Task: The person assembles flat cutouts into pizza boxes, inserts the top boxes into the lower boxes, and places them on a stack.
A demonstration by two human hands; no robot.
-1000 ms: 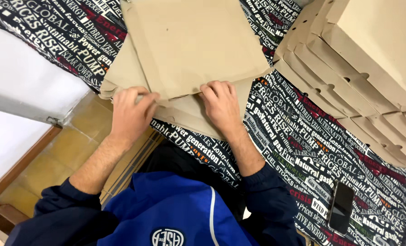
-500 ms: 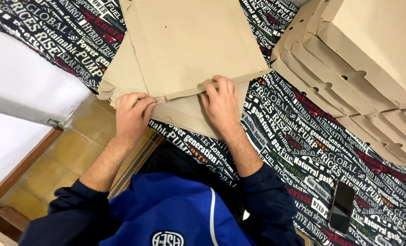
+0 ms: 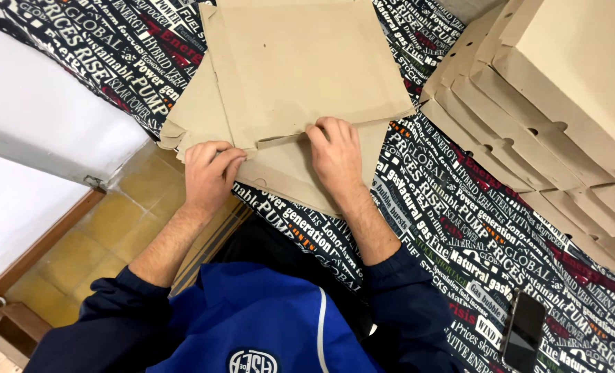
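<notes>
1. Comparing with a moment ago, we find both hands shifted slightly along the near edge of the flat cardboard sheets [image 3: 300,76], which lie stacked on the printed tablecloth [image 3: 459,228] and overhang the table edge.
2. Our left hand [image 3: 209,173] curls its fingers over the lower sheets' corner, pinching it lightly.
3. Our right hand [image 3: 335,155] presses bent fingers on the top sheet's near flap, seemingly lifting it; we judge a fold is beginning.
4. We count two hands, several loose sheets whose exact number we cannot tell, roughly six folded boxes [image 3: 549,103] stacked at right, and one dark phone [image 3: 523,330].
</notes>
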